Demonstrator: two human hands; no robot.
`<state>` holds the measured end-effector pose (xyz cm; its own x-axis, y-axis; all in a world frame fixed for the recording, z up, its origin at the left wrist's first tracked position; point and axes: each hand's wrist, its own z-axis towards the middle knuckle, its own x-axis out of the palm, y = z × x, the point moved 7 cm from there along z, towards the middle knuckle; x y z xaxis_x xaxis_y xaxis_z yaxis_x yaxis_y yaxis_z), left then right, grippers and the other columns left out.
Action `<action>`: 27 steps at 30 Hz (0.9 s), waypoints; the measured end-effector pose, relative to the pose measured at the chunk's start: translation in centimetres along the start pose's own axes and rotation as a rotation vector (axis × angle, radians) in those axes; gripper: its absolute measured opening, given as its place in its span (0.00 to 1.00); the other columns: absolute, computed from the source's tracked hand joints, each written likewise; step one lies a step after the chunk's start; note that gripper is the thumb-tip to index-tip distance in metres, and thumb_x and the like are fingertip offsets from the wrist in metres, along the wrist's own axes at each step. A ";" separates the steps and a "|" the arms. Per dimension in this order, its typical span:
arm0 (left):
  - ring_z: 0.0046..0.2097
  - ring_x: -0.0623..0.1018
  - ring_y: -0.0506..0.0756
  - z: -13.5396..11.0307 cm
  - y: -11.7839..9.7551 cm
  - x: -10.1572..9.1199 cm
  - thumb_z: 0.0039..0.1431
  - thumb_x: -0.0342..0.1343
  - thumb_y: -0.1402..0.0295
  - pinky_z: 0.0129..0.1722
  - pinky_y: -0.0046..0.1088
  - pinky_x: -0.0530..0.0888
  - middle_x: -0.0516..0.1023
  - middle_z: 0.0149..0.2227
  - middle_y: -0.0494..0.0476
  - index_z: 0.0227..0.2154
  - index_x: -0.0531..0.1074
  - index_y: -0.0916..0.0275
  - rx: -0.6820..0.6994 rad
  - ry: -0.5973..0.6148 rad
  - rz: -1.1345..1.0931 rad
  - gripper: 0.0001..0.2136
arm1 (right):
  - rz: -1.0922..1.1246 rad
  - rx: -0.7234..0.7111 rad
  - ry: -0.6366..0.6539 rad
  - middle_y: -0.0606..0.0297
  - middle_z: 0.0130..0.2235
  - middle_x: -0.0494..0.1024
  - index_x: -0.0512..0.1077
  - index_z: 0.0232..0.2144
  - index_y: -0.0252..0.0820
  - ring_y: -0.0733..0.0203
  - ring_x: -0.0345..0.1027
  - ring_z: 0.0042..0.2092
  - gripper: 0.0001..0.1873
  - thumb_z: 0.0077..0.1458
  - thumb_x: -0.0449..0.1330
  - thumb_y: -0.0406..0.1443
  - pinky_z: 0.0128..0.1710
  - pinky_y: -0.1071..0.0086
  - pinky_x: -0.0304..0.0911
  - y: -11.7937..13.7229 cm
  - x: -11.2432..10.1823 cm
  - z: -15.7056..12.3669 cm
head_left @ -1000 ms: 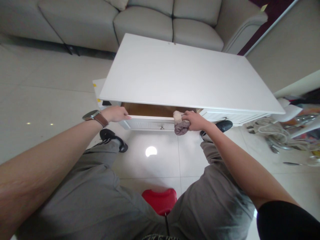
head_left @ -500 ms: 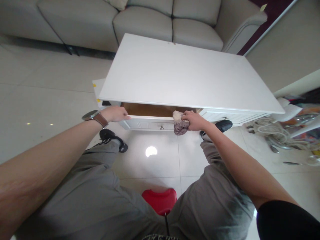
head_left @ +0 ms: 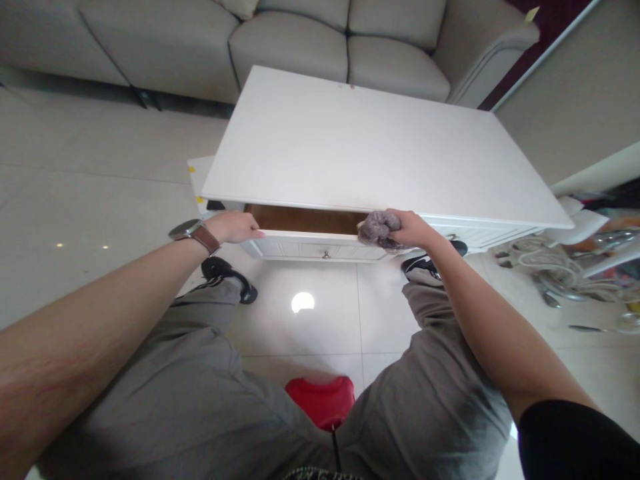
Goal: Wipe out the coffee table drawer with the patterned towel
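A white coffee table (head_left: 370,147) stands before me with its left front drawer (head_left: 295,246) pulled part way out; the brown inside shows. My left hand (head_left: 235,227), a watch on its wrist, is closed on the left end of the drawer front. In my right hand (head_left: 407,229) is a bunched grey-brown fluffy cloth (head_left: 379,229), resting against the top edge at the drawer's right end. The fingers of that hand are partly hidden by the cloth. A small metal knob (head_left: 326,255) sits in the middle of the drawer front.
Behind the table stretches a grey sofa (head_left: 290,50). A red plastic stool (head_left: 323,401) shows between my legs. Cables (head_left: 545,267) and assorted items lie on the floor at the right. A white board with yellow marks (head_left: 197,175) juts out at the table's left.
My right hand has moved right and slightly up along the drawer front with the cloth, which has turned so its grey side shows. The left hand keeps its place on the drawer.
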<state>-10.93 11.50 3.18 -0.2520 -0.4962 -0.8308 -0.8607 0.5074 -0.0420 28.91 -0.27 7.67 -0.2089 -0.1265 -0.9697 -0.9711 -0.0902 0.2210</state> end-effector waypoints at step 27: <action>0.46 0.80 0.62 -0.6 -0.6 -0.3 0.68 0.48 0.50 0.43 0.32 0.70 0.84 0.50 0.66 0.51 0.82 0.64 0.018 0.002 -0.001 0.26 | -0.017 -0.027 0.090 0.57 0.48 0.80 0.66 0.48 0.45 0.45 0.74 0.47 0.23 0.50 0.64 0.41 0.38 0.63 0.61 3.9 2.7 0.3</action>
<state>-10.62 10.97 3.77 -0.2526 -0.4981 -0.8295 -0.8527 0.5197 -0.0525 24.48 -0.67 5.89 -0.1800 -0.2127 -0.9604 -0.9707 -0.1196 0.2084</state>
